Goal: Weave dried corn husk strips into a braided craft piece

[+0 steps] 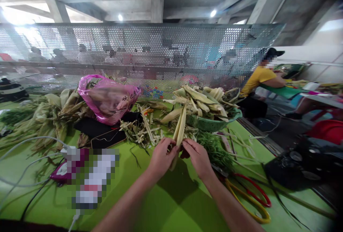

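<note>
Both my hands hold one long pale corn-husk strip [180,126] that stands upright over the green table [166,203]. My left hand [162,155] pinches its lower part from the left. My right hand [197,155] grips it from the right, fingers closed. Just behind them lie loose husk scraps [139,132] and a bunch of thin green stems [214,148]. A green basin [214,123] heaped with husks stands farther back on the right.
A pink plastic bag [108,98] rests on a husk pile [50,112] at the left. White cables [24,146] and a phone [108,139] lie near it. Red and yellow scissors [253,198] sit at my right. A perforated metal screen [139,53] closes the table's back. A person in yellow [261,78] sits at the right.
</note>
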{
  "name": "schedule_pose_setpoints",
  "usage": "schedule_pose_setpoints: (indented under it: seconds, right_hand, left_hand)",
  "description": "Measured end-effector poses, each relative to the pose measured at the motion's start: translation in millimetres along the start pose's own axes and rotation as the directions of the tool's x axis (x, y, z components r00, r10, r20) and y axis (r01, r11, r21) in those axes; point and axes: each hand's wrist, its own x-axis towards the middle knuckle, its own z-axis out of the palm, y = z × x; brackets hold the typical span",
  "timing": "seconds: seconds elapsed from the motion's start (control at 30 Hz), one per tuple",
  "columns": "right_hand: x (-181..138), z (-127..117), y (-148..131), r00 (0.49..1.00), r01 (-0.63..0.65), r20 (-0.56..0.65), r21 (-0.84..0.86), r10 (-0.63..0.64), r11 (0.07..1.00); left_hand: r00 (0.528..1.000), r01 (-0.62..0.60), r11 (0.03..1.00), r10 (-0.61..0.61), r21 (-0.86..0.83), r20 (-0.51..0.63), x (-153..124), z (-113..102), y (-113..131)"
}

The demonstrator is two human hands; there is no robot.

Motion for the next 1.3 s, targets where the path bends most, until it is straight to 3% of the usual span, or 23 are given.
schedule_pose_setpoints:
  seconds: [0.27,0.57,0.67,0.8,0.9,1.17,1.3]
  right_hand:
    - [0.5,-1.9,2.2,0.998,0.015,-0.054,0.002,-0.015,1.000]
    - [-1.3,-5.5,-3.9,0.999,0.023,-0.045,-0.031,-0.024,0.999]
    - [-1.6,-4.0,-5.3,0.999,0.027,-0.033,-0.009,-0.027,1.000]
    - [-1.6,0.6,-3.5,0.999,0.042,0.002,0.067,-0.042,0.997]
    - [-1.1,2.3,-0.2,0.997,0.070,0.033,0.023,-0.071,0.997]
    - [1.5,-1.1,3.7,0.997,0.048,0.062,-0.039,-0.046,0.998]
    - [1.2,-1.0,5.9,0.997,0.074,0.022,-0.107,-0.072,0.991]
  left_hand:
    - [1.000,-0.016,0.996,0.018,-0.087,0.025,1.2,4.6,-5.1]
    - [0.989,0.138,0.949,-0.117,-0.284,0.092,1.9,2.2,-5.4]
    - [0.994,0.108,0.966,-0.097,-0.236,0.057,2.1,1.7,-3.1]
    - [0.999,-0.024,0.993,0.018,-0.115,-0.050,0.0,3.5,-1.0]
    - [0.995,-0.085,0.995,0.082,-0.052,-0.055,-2.7,4.6,0.5]
    - [0.997,-0.072,0.994,0.072,-0.081,-0.007,-4.2,3.7,1.7]
    - [0.997,-0.015,0.998,0.010,-0.061,-0.077,-4.7,3.6,2.9]
